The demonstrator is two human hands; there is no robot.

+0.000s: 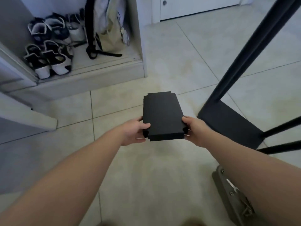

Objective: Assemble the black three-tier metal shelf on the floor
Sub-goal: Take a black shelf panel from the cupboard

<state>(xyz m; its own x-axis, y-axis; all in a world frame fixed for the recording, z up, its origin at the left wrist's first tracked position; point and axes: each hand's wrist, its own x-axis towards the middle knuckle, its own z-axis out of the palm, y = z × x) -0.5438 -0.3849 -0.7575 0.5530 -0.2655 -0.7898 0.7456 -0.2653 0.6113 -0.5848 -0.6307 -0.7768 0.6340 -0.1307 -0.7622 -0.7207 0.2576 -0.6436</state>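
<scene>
Left hand (pixel 132 133) and right hand (pixel 196 132) each grip a near corner of the panel (pixel 162 115), held left of the frame (pixel 228 126); ideally it stays level while its notched corners meet the posts (pixel 254 46).

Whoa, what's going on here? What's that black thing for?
A person is building a black metal shelf. The left hand and right hand grip the near corners of a shelf panel, holding it flat above the tiled floor. To the right, a second panel sits on the floor with black poles rising from it. The held panel is not on those poles yet.
</scene>
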